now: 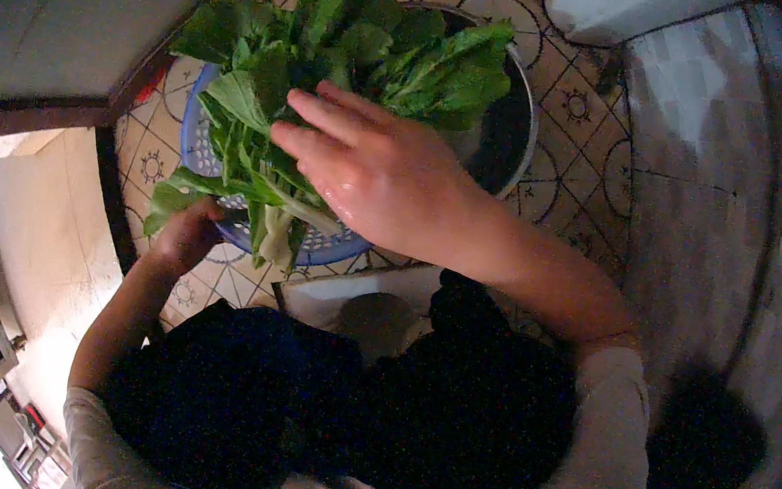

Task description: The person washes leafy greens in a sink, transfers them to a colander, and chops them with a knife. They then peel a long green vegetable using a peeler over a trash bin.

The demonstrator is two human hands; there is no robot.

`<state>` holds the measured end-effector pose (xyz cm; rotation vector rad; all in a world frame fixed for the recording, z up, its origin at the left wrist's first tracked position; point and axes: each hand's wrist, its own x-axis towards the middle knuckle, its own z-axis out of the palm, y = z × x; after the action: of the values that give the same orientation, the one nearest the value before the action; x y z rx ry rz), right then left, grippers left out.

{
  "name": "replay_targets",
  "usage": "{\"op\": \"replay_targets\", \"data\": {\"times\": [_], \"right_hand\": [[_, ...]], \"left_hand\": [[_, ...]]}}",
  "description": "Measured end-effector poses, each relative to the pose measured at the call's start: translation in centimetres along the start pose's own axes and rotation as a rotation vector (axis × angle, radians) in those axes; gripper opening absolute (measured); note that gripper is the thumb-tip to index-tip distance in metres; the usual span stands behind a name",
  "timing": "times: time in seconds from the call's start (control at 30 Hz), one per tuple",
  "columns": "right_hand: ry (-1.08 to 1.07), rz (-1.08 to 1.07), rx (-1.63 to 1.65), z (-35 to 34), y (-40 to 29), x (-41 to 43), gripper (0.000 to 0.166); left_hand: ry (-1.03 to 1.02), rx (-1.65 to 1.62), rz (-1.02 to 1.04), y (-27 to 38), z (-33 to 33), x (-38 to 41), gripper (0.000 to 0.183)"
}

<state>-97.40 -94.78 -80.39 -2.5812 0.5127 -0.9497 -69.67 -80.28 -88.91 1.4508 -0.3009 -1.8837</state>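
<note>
A blue plastic colander with a perforated wall is heaped with leafy greens that have pale stalks. My left hand grips its near left rim, with a leaf hanging over beside the fingers. Across the top of the greens lies my right hand, wet and palm down, its visible fingers apart. Its thumb is hidden underneath. Some broad leaves spread over a round metal basin on the right. The basin has a dark inside, and leaves cover much of its left side.
Patterned floor tiles surround the vessels. Grey panels stand along the right, with a white rounded object at the top. On the left is a dark-edged pale panel. My dark-clothed knees are close below the colander.
</note>
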Motion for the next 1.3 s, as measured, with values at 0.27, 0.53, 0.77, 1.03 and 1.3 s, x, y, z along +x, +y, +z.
{"op": "replay_targets", "data": {"times": [0.27, 0.53, 0.77, 1.03, 1.3], "right_hand": [[0.137, 0.936, -0.44, -4.7, 15.4, -16.9, 0.039], [0.094, 1.137, 0.144, -1.1, 16.5, -21.7, 0.037], [0.178, 1.141, 0.042, -2.4, 18.3, -24.8, 0.032], [0.16, 1.193, -0.236, -7.4, 17.6, -32.5, 0.034], [0.223, 1.41, -0.434, -14.4, 14.8, -34.1, 0.039]], "left_hand": [[-0.074, -0.172, 0.006, -1.5, -9.3, 0.1, 0.034], [-0.091, -0.245, 0.211, 2.2, -13.7, -3.4, 0.04], [0.063, -0.15, 0.244, 2.8, -10.9, -3.7, 0.04], [0.049, -0.083, 0.057, 4.9, -4.8, -0.5, 0.042], [-0.028, 0.032, 0.041, 8.5, 1.3, 0.7, 0.027]]}}
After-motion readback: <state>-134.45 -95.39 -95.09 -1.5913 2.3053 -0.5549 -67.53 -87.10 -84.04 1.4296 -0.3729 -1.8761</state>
